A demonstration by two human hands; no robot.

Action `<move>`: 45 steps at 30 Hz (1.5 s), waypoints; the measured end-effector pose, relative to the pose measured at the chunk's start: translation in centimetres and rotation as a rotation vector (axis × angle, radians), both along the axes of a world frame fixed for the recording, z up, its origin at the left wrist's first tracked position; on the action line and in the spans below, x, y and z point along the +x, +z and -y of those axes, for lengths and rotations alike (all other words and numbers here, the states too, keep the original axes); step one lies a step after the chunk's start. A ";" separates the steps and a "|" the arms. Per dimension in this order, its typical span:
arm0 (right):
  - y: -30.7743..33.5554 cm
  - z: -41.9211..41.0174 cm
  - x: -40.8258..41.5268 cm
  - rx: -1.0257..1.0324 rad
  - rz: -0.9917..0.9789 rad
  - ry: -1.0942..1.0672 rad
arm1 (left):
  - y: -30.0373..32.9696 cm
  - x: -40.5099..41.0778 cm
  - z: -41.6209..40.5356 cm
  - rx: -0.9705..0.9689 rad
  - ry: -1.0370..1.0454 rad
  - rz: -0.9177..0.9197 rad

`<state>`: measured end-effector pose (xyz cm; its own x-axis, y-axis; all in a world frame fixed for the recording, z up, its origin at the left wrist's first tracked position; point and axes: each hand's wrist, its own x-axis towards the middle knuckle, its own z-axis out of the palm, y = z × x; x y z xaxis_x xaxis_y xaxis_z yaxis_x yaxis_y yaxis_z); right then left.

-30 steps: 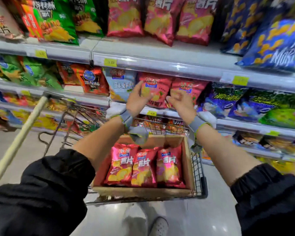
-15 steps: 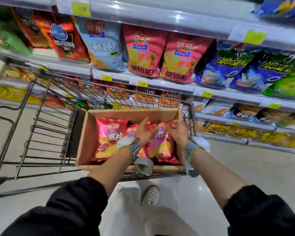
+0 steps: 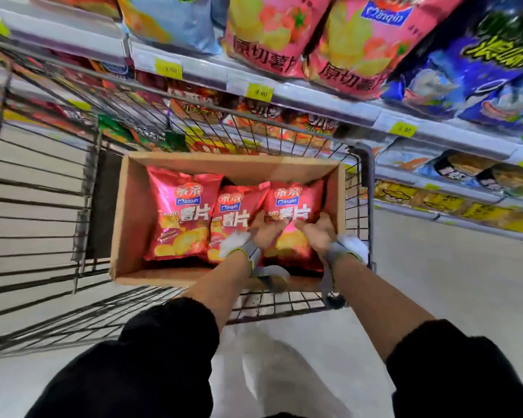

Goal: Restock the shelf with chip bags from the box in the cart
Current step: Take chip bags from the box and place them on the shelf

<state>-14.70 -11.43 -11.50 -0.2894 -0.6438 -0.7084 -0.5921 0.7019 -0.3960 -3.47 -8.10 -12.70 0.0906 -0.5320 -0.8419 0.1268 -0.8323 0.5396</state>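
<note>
**A:** So where are we at with the restock? Looks like we're mid-grab. Both hands are down in the box (image 3: 133, 212), which sits in the cart (image 3: 43, 182) right up against the shelf (image 3: 314, 98).

**B:** Yeah. Three red bags showing in there, lying flat side by side. We're on the right bag (image 3: 295, 203): left hand (image 3: 266, 230) on its left edge, right hand (image 3: 316, 232) on its right edge, fingers curled in against the foil from both sides. Reads as a two-handed pinch to us, though it's blurry and we can't swear the grip is fully closed.

**A:** Has it lifted at all?

**B:** Can't tell. It's level with its neighbours, so we'd guess it's not up yet. The middle bag (image 3: 231, 215) is tucked partly under the left hand's side, and the left bag (image 3: 180, 215) is untouched.

**A:** So what's left?

**B:** At least these three to move, maybe more underneath, we can't see below them. The shelf row above the cart already has pink bags (image 3: 351, 40) of what looks like the same brand standing up front. How much room is behind or beside them isn't visible from here.

**A:** So somewhere in the middle?

**B:** That's our read. Some stock up, box not empty. Next is lifting this one clear of the box wall without dragging the middle one along.
</note>
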 end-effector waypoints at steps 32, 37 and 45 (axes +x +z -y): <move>2.7 -0.3 1.0 -0.043 0.014 -0.110 | 1.0 -0.7 0.2 -0.141 0.136 0.036; 6.3 -1.3 0.9 -0.096 0.179 -0.131 | 4.2 -0.8 0.1 -0.229 0.122 0.084; 14.4 -1.0 -0.5 -0.393 0.228 -0.148 | 10.8 -1.6 1.7 -0.361 0.095 0.131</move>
